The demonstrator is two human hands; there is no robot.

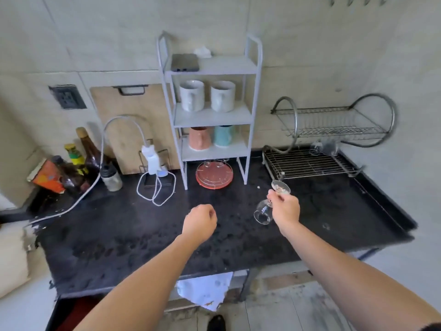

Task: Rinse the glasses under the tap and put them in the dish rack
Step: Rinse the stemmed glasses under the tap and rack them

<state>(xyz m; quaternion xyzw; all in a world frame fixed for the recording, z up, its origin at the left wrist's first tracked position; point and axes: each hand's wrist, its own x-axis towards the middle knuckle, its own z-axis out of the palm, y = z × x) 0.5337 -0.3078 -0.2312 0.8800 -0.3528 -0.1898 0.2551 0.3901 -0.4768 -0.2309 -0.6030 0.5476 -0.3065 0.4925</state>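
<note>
Stemmed glass is held tilted, bowl low and foot raised, its stem pinched in the curled fingers of the right hand above the wet dark table. Left hand is curled into a fist, nothing held. Dish rack is set beyond at back right. Further glasses are seen on a red tray beneath the shelf unit.

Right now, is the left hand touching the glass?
Apart. The head view shows bare counter between the left hand and the glass, which only the right hand holds by its stem.
</note>
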